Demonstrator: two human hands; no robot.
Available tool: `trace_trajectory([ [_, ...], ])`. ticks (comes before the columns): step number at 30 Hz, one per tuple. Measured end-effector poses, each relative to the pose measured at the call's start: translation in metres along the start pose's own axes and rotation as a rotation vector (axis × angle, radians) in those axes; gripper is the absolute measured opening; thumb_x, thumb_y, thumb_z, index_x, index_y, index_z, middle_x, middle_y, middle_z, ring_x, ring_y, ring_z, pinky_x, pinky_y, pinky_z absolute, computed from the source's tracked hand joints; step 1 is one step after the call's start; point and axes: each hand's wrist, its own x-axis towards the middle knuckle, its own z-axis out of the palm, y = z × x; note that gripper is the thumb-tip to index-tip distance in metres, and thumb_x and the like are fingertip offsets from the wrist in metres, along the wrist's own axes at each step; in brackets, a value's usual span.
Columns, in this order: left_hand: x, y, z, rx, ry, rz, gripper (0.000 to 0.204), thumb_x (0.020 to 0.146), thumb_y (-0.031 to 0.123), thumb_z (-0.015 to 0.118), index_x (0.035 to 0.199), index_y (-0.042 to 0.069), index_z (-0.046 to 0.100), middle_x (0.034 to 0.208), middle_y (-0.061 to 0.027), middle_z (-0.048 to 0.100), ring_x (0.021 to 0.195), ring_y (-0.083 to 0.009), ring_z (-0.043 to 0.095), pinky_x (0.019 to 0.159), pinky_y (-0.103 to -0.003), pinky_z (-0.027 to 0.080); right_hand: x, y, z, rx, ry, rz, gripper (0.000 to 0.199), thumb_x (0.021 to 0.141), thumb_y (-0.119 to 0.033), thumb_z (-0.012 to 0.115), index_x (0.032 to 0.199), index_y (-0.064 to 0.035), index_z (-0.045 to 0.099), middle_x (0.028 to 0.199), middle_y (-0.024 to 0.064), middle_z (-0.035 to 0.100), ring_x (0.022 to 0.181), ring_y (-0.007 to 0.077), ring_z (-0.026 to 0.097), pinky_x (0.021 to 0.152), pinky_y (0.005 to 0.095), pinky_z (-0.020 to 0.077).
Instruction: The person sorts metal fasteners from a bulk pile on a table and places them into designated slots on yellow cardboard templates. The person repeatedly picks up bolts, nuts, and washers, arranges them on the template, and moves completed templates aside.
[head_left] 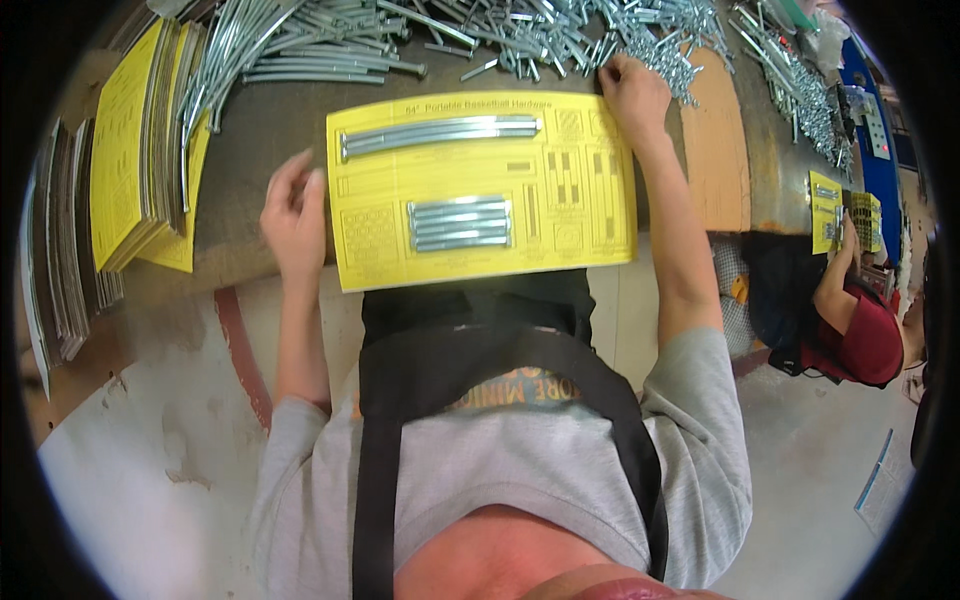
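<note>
Left hand (296, 215), centre-left, is half-open beside yellow card (455, 175); right hand (637, 97), upper right, is at bolts (540, 45), grip indeterminable.

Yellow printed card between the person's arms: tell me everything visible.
The rectangular yellow card looks like cardboard, printed with dark outlines. It lies flat on the dark table, its near edge seemingly overhanging. Long silver metal bolts rest near its far edge, shorter silver bolts nearer the person. Whether the left hand touches it is unclear.
</note>
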Motion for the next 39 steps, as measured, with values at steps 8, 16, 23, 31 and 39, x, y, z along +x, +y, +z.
trace_trajectory([
  [8, 0.025, 0.084, 0.093, 0.065, -0.610, 0.374, 0.025, 0.092, 0.017, 0.065, 0.111, 0.002, 0.070, 0.099, -0.0085, 0.069, 0.086, -0.0171, 0.064, 0.076, -0.027, 0.049, -0.052, -0.037, -0.063, 0.243, -0.018, -0.231, 0.004, 0.081, -0.013, 0.070, 0.083, -0.0122, 0.066, 0.077, 0.0042, 0.065, 0.066, 0.0253, 0.065, 0.058, 0.0346, 0.0490],
  [16, -0.002, 0.085, 0.143, 0.300, -0.961, 0.683, 0.025, 0.088, 0.025, 0.067, 0.107, 0.011, 0.074, 0.094, -0.0077, 0.068, 0.096, -0.0287, 0.062, 0.085, -0.040, 0.049, -0.148, -0.091, -0.099, 0.364, -0.361, -0.432, 0.010, 0.081, -0.014, 0.070, 0.084, -0.0122, 0.061, 0.078, 0.0034, 0.059, 0.072, 0.0234, 0.064, 0.058, 0.0362, 0.0493],
  [23, -0.004, 0.082, 0.144, 0.398, -1.053, 0.604, 0.019, 0.084, 0.021, 0.069, 0.096, 0.009, 0.076, 0.092, -0.0078, 0.067, 0.093, -0.0285, 0.064, 0.082, -0.040, 0.050, -0.145, -0.096, -0.096, 0.311, -0.363, -0.456, 0.011, 0.083, -0.017, 0.069, 0.083, -0.0126, 0.059, 0.076, 0.0025, 0.057, 0.071, 0.0218, 0.064, 0.056, 0.0362, 0.0488],
  [31, -0.001, 0.080, 0.151, 0.354, -1.088, 0.599, 0.016, 0.080, 0.019, 0.070, 0.090, 0.008, 0.077, 0.088, -0.0082, 0.067, 0.090, -0.0288, 0.064, 0.080, -0.040, 0.051, -0.139, -0.109, -0.102, 0.238, -0.466, -0.442, 0.009, 0.082, -0.015, 0.066, 0.080, -0.0102, 0.058, 0.076, 0.0053, 0.059, 0.066, 0.0261, 0.065, 0.055, 0.0389, 0.0503],
  [39, -0.001, 0.072, 0.158, 0.349, -1.087, 0.566, 0.018, 0.080, 0.023, 0.070, 0.090, 0.011, 0.078, 0.087, -0.0094, 0.067, 0.088, -0.0310, 0.064, 0.077, -0.041, 0.051, -0.139, -0.120, -0.098, 0.094, -0.571, -0.392, 0.007, 0.077, -0.009, 0.064, 0.082, -0.0090, 0.060, 0.078, 0.0062, 0.063, 0.065, 0.0286, 0.066, 0.057, 0.0406, 0.0521],
])
